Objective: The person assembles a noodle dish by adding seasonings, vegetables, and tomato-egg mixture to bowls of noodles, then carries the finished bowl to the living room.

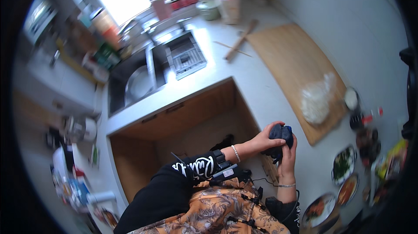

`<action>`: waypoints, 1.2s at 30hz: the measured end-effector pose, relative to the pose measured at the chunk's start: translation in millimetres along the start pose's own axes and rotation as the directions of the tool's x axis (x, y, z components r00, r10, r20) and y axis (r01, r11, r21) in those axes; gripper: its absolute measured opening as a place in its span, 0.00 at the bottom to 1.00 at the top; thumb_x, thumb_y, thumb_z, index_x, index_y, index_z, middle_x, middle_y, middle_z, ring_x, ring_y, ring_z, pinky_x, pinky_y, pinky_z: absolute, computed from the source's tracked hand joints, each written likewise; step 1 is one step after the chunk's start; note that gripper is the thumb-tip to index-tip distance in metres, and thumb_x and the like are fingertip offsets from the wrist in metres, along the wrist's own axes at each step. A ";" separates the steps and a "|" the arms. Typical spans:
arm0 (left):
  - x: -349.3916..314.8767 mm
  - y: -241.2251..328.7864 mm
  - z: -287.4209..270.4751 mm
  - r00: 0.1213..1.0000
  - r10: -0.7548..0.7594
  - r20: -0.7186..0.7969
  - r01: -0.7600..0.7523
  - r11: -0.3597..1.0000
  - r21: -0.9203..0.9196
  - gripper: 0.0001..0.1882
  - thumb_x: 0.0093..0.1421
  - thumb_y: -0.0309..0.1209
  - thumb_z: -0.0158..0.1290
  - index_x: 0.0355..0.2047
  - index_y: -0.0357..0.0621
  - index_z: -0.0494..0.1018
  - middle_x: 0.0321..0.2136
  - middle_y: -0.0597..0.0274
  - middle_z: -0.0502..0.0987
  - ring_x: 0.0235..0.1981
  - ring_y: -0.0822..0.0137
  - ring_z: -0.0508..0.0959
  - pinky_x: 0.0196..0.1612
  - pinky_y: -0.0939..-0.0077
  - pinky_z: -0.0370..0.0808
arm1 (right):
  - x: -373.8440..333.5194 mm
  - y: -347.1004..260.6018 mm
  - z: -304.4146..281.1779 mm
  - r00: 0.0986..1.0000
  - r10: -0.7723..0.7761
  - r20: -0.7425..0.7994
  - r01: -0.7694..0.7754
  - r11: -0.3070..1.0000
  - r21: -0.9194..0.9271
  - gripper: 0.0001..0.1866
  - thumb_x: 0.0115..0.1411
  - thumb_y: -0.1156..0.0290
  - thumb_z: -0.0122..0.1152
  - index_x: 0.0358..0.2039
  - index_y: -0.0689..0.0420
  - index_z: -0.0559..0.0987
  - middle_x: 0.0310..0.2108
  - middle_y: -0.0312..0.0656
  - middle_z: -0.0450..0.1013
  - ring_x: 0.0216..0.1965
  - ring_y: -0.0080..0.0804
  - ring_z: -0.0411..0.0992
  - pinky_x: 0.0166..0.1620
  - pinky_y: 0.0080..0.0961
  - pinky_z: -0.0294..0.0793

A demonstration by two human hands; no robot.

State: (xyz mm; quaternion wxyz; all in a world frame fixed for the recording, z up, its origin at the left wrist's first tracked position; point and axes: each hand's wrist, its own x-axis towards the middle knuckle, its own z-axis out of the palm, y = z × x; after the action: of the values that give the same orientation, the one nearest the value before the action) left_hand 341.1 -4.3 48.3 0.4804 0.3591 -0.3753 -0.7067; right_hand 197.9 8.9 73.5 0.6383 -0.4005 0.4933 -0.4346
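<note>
Two hands point(263, 140), one dark bundle point(281, 134), two bracelets point(287, 185)

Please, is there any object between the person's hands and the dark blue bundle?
Nothing visible stands between them: the bare left hand and right hand both touch the dark blue bundle directly.

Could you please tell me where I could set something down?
The counter looks bare between the sink and cutting board, this side of the crossed sticks; so does the board's far end, beyond the plastic bag. Plates crowd the right.
</note>
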 end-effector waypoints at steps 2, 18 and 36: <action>-30.0 17.9 -58.3 0.974 0.062 -0.218 -0.065 0.998 -0.007 0.30 0.54 0.33 0.58 0.55 0.49 0.59 0.46 0.62 0.66 0.49 0.71 0.66 0.52 0.76 0.66 | 20.3 12.6 62.9 0.989 0.053 0.139 -0.043 0.996 -0.075 0.26 0.62 0.70 0.49 0.59 0.55 0.57 0.54 0.43 0.59 0.55 0.33 0.60 0.58 0.28 0.61; -201.2 75.8 -539.7 0.095 0.252 -0.963 -0.517 0.839 0.169 0.22 0.46 0.23 0.56 0.44 0.44 0.67 0.39 0.61 0.70 0.42 0.65 0.71 0.48 0.70 0.70 | 193.7 142.0 415.1 0.685 0.393 0.613 -0.244 0.917 -0.316 0.27 0.64 0.64 0.49 0.60 0.59 0.57 0.58 0.42 0.59 0.58 0.30 0.60 0.55 0.30 0.68; -40.5 130.8 -577.0 0.361 0.505 -0.784 -0.177 0.863 0.474 0.21 0.60 0.30 0.48 0.54 0.41 0.63 0.50 0.59 0.68 0.48 0.66 0.69 0.50 0.71 0.65 | 287.7 41.6 17.0 0.641 -0.364 -0.676 0.251 0.931 -0.263 0.20 0.57 0.76 0.53 0.52 0.58 0.68 0.50 0.42 0.68 0.51 0.30 0.66 0.54 0.26 0.66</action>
State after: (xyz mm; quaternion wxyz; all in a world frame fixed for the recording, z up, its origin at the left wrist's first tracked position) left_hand 906.9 -106.4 -96.8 0.6787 0.6577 -0.2379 -0.2242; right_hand 260.2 -250.5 -43.3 0.2817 -0.3233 0.6563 -0.6207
